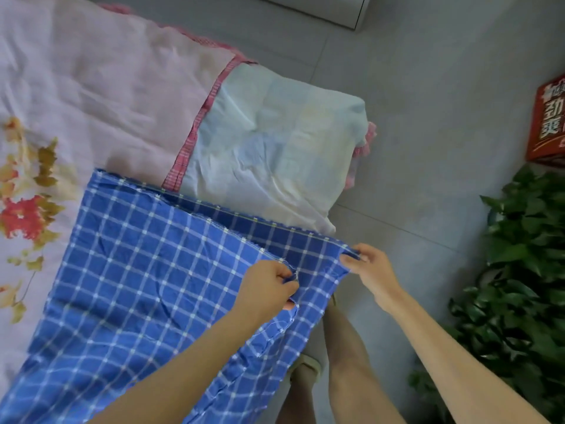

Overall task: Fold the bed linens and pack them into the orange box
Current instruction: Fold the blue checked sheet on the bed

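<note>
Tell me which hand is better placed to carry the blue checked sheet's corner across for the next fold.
Probably the right hand: it pinches the outer corner of the blue checked sheet at the bed's edge. The left hand grips an inner layer's edge, so it suits anchoring.

I see a grey tiled floor [428, 87], a leafy green plant [526, 270] at right, and perhaps a white cabinet [321, 7] at the top.
</note>
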